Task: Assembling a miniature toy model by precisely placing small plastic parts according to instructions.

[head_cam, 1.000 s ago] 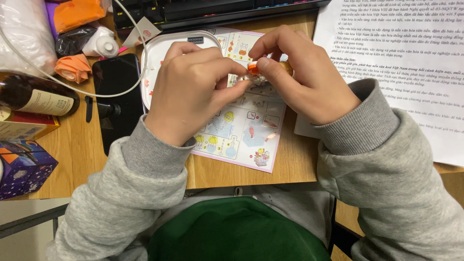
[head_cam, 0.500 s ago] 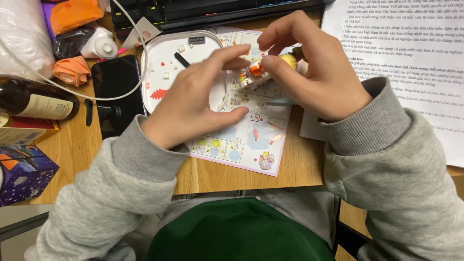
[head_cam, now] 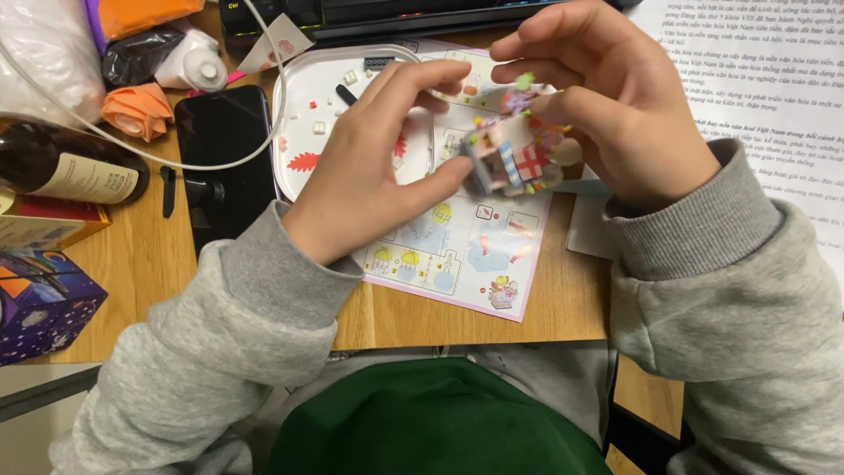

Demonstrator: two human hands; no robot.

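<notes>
Up near the top centre of the frame, we hold a small colourful brick model (head_cam: 514, 158) between both hands, above the wooden desk (head_cam: 149, 264). Our left hand (head_cam: 369, 167) pinches its near side with thumb and forefinger; our right hand (head_cam: 607, 105) curls over it from the right, fingertips gripping its top. Beneath lies a pink-edged instruction sheet (head_cam: 457, 264), and just behind it, upper centre, a white tray (head_cam: 308, 132) with a few loose small pieces. Left of the tray rests a black phone (head_cam: 224, 158) crossed by a white cable (head_cam: 114, 132). At the left edge we see a dark bottle (head_cam: 61, 167) and a purple box (head_cam: 44, 303). A printed page (head_cam: 774, 97) fills the upper right, and a dark keyboard (head_cam: 396, 13) runs along the top.
</notes>
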